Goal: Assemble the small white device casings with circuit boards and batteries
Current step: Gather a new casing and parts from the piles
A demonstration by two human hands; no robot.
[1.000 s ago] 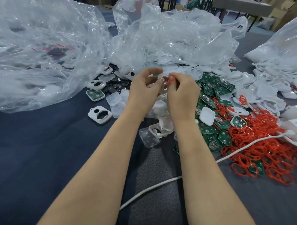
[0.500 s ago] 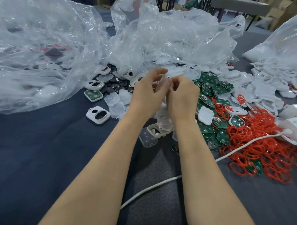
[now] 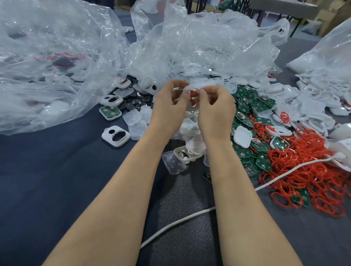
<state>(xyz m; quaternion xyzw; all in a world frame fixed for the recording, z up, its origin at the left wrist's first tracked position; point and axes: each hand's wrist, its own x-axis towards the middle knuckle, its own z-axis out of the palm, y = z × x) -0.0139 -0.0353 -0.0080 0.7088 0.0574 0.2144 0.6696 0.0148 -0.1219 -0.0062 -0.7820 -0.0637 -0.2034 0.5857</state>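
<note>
**A:** Where is the piece in hand?

**B:** Up off the dark blue cloth-covered counter point(image 3: 39, 178), between the two hands near the middle of the view. It is a small white plastic casing point(image 3: 189, 86) with a thin red rubber ring point(image 3: 194, 96) against it.

**A:** And each grip?

**B:** Both are closed. The left hand point(image 3: 169, 106) has its fingers curled and pinches the casing with thumb and fingertips. The right hand point(image 3: 215, 112) pinches the red ring, and the two thumbs sit just beside each other. How the ring sits on the casing I cannot tell, because the fingers hide it.

**A:** What lies around them?

**B:** To the right of the right hand is a heap of green circuit boards point(image 3: 249, 103). Nearer the person on that side is a tangle of loose red rubber rings point(image 3: 308, 169), with a white cable point(image 3: 187, 218) running across the counter beside it. To the left are dark round coin batteries point(image 3: 132, 103), and a white casing shell with two openings point(image 3: 116, 133) lies flat on the cloth. Crumpled clear plastic bags point(image 3: 44, 58) fill the far side.
</note>
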